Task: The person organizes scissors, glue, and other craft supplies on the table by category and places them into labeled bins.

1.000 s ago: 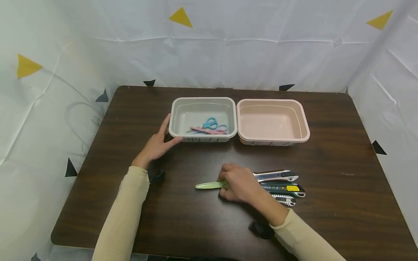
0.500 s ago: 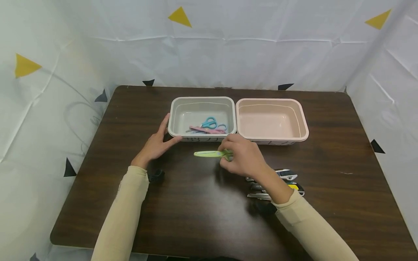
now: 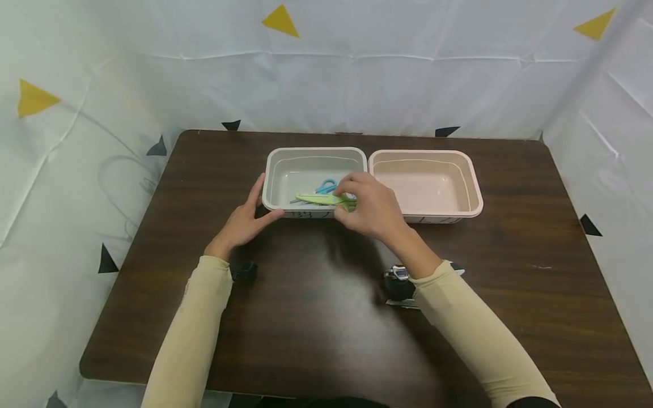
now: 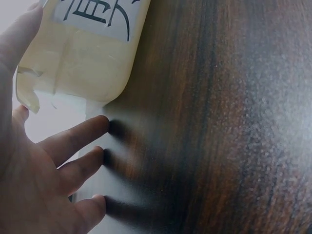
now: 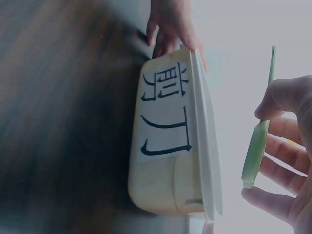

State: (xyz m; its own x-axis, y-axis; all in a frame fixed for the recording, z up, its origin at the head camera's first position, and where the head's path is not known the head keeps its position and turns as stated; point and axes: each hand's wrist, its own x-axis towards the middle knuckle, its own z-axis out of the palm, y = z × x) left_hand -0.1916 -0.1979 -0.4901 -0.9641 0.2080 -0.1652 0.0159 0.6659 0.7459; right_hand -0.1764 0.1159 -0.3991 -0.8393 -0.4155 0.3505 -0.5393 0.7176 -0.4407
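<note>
My right hand (image 3: 374, 207) pinches a pair of green scissors (image 3: 318, 199) by the handle, over the front right part of a grey bin (image 3: 279, 170). The scissors lie roughly level, tip to the left. In the right wrist view, thumb and fingers hold the green handle (image 5: 254, 151) above the bin's rim. A pair of blue-handled scissors (image 3: 328, 184) lies inside the bin; other scissors there are mostly hidden. My left hand (image 3: 242, 224) rests against the bin's left end, fingers spread and thumb by the front corner. The left wrist view shows that hand (image 4: 53, 170) beside the bin's wall.
A pink bin (image 3: 423, 187) stands to the right of the grey one, close beside it. Several utility knives (image 3: 403, 304) lie on the dark table (image 3: 306, 317), partly covered by my right forearm. A label with black characters (image 5: 168, 109) marks the grey bin's front.
My right hand has lifted the green scissors from the table by the knives and carried them forward over the grey bin. My left hand has stayed at the bin's left end.
</note>
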